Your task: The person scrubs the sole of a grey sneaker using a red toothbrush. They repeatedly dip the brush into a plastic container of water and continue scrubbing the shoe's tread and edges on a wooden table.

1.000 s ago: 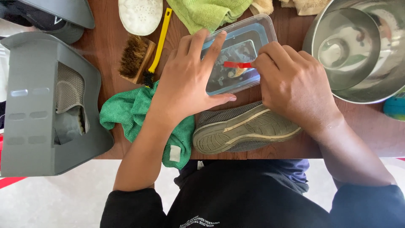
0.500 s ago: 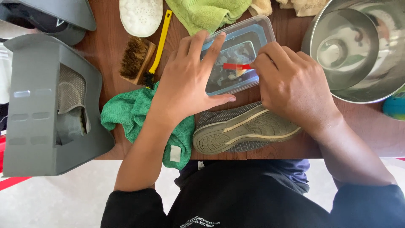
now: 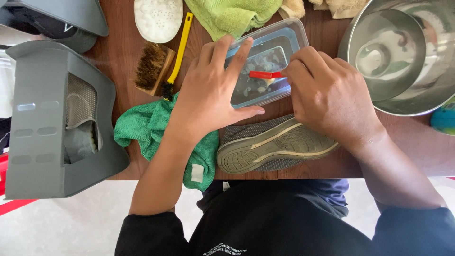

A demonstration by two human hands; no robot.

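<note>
My left hand (image 3: 213,90) lies flat over the near left part of a clear plastic container (image 3: 284,40) with a blue rim, its fingers spread on top. My right hand (image 3: 327,95) grips a small red-handled brush (image 3: 263,74) whose head dips into the cloudy water in the container. A grey shoe (image 3: 272,148) lies on its side at the table's near edge, sole toward me, just under both hands.
A green cloth (image 3: 151,128) lies under my left forearm. A wooden brush (image 3: 151,66), a yellow-handled brush (image 3: 179,45), a white insole (image 3: 158,18) and a light green towel (image 3: 232,14) sit behind. Steel bowls (image 3: 407,57) stand right. A grey plastic stand (image 3: 42,118) with another shoe stands left.
Both hands have stayed on the container. The red brush has shifted only slightly inside it.
</note>
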